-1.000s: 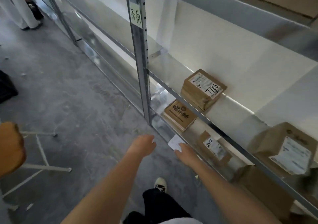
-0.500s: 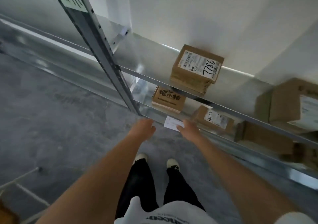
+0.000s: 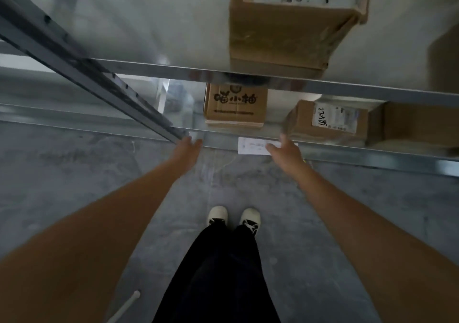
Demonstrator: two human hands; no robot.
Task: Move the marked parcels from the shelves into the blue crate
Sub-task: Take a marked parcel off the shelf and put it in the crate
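On shelves (image 3: 248,70): three parcels (image 3: 236,104).

You see a tall brown cardboard parcel with a white label and black handwritten digits (image 3: 295,22) standing on the upper metal shelf (image 3: 159,68), near its front edge. Below, on the lower metal shelf (image 3: 372,152), a flat brown cardboard parcel printed with black characters (image 3: 236,104) lies just left of a small brown cardboard parcel with a handwritten white label (image 3: 327,120), slightly apart.
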